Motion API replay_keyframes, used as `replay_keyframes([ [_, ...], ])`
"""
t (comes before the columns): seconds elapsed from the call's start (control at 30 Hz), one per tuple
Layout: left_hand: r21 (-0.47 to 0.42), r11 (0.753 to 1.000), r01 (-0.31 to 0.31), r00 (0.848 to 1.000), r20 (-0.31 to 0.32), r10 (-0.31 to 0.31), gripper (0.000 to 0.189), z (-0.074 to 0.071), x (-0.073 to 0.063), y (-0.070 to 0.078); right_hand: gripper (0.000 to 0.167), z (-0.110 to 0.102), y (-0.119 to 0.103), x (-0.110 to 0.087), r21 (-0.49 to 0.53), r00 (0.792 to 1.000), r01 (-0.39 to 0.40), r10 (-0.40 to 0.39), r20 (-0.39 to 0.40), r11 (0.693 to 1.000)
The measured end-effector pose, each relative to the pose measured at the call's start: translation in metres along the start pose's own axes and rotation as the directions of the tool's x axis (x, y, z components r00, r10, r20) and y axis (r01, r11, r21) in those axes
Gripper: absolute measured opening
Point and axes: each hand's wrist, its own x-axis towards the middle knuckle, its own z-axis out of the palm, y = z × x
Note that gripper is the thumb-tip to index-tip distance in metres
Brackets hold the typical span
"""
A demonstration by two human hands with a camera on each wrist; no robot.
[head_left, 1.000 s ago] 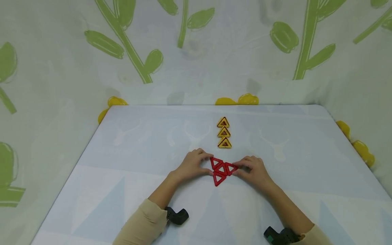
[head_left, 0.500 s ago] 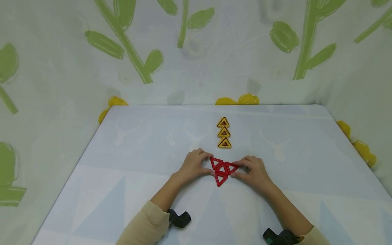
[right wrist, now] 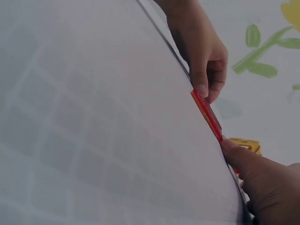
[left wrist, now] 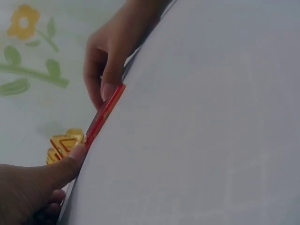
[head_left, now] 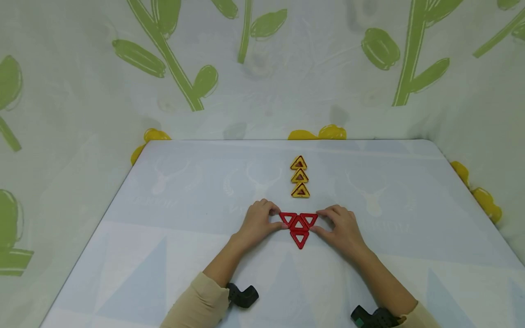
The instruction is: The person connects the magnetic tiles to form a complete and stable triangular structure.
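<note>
Several flat red triangle tiles lie edge to edge on the table. A centre tile (head_left: 299, 228) points away, with an upper-left tile (head_left: 288, 214), an upper-right tile (head_left: 309, 215) and a lower tile (head_left: 300, 233) around it. My left hand (head_left: 256, 223) pinches the upper-left tile between thumb and index finger. On the other side, my right hand (head_left: 343, 227) pinches the upper-right tile the same way. Both wrist views show the red tiles (left wrist: 104, 117) edge-on, with a thumb at each end.
Beyond the red tiles, 3 yellow triangle pieces (head_left: 301, 191) with brown centres stand in a column. They lie on the pale patterned tabletop (head_left: 205, 182). Its far edge meets a curtain-like backdrop (head_left: 266, 100) printed with green leaves. Black wrist devices (head_left: 244, 296) sit on both forearms.
The red group has turned, so its lower tile has swung right and now points straight toward me. Both hands have followed the turn, keeping their places at its sides. The yellow pieces stayed put.
</note>
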Motion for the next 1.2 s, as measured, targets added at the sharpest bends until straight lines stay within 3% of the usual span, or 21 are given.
replay_keyframes([
  [0.27,-0.106,0.991,0.082,0.995,-0.043,-0.087,0.038,0.006,-0.001,0.004,0.039,0.000,0.005,0.000,-0.019,0.999,0.045,-0.045,0.001,0.999],
  [0.47,-0.141,0.987,0.082,0.993,-0.075,-0.093,0.037,0.009,-0.001,0.002,0.041,0.001,0.004,0.001,-0.010,1.000,0.023,-0.024,-0.003,1.000],
  [0.63,-0.196,0.977,0.081,0.991,-0.085,-0.100,0.034,0.009,-0.001,0.000,0.043,0.000,0.000,0.001,0.075,1.000,-0.015,0.015,0.005,0.997],
  [0.87,-0.275,0.961,0.037,0.997,-0.055,-0.055,0.025,0.008,-0.002,0.001,0.041,-0.002,-0.005,0.002,0.261,0.975,-0.219,0.199,0.101,0.940],
  [1.03,-0.273,0.962,0.023,0.998,-0.055,-0.040,0.019,0.011,-0.001,0.000,0.034,-0.003,-0.005,0.003,0.383,0.981,-0.192,0.161,0.112,0.904],
  [1.2,-0.246,0.969,-0.029,0.997,-0.082,0.009,0.019,0.013,-0.002,-0.002,0.027,-0.002,-0.007,0.003,0.391,0.974,-0.225,0.192,0.121,0.892],
])
